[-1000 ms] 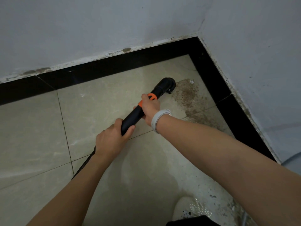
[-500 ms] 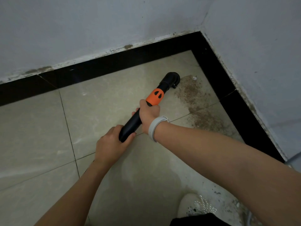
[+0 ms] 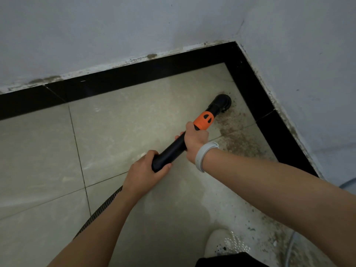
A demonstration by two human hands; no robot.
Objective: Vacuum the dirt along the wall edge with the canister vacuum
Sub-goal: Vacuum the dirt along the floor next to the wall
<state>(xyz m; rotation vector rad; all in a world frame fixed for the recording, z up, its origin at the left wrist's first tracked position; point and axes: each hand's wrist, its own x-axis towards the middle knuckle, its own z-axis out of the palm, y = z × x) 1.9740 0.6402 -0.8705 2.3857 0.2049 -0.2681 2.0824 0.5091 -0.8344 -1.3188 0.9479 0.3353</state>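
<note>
Both hands are clamped on the black vacuum wand (image 3: 174,149), one behind the other along its length: the left hand (image 3: 146,171) wraps the near end, where the ribbed hose (image 3: 100,211) leaves it and trails back under the left forearm, and the right hand (image 3: 194,140) grips further up, just below the orange collar (image 3: 204,120). The wand's long axis runs from lower left to upper right, away from the person and toward the corner where the two black skirting strips (image 3: 248,81) meet. Its black nozzle (image 3: 221,102) sits down at the floor (image 3: 115,132), near the corner but apart from both skirtings. The dirt (image 3: 237,135) lies as a brown scatter to the right of the wand, starting beside the nozzle and running back along the right-hand skirting toward the person's white shoe (image 3: 225,243), with more specks on the floor beside the shoe. So the remaining work lies to the right of and behind the nozzle, on the right hand's side; that hand is nearer the dirt and looks best placed to steer. The next stroke probably calls for swinging the nozzle rightward to the skirting and drawing it back along that edge, with the left hand following at the rear. A pale band (image 3: 204,157) circles the right wrist.
</note>
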